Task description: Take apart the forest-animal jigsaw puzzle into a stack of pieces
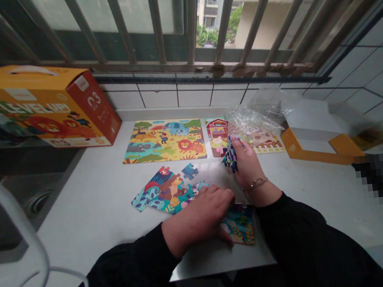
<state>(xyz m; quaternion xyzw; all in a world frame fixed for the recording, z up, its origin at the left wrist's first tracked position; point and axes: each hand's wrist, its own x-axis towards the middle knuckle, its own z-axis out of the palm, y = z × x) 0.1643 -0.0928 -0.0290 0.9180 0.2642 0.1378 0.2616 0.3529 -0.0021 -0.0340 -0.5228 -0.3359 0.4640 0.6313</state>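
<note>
My left hand (200, 218) rests knuckles-up on the white counter (98, 209), its fingers curled over a colourful jigsaw piece (241, 227) at the near edge. My right hand (247, 162) is raised just beyond it and is closed on a small stack of dark puzzle pieces (229, 156). A partly joined jungle puzzle (167, 190) lies just left of both hands, one blue piece jutting out at its top. A finished animal puzzle (165, 141) lies further back, with a farm puzzle (221, 135) beside it.
An orange puzzle box (45, 107) stands at the back left. A crumpled clear plastic bag (254, 118) lies over the farm puzzle. An open orange-rimmed box tray (319, 140) sits at the right. A sink (22, 204) is at the left, and window bars are behind.
</note>
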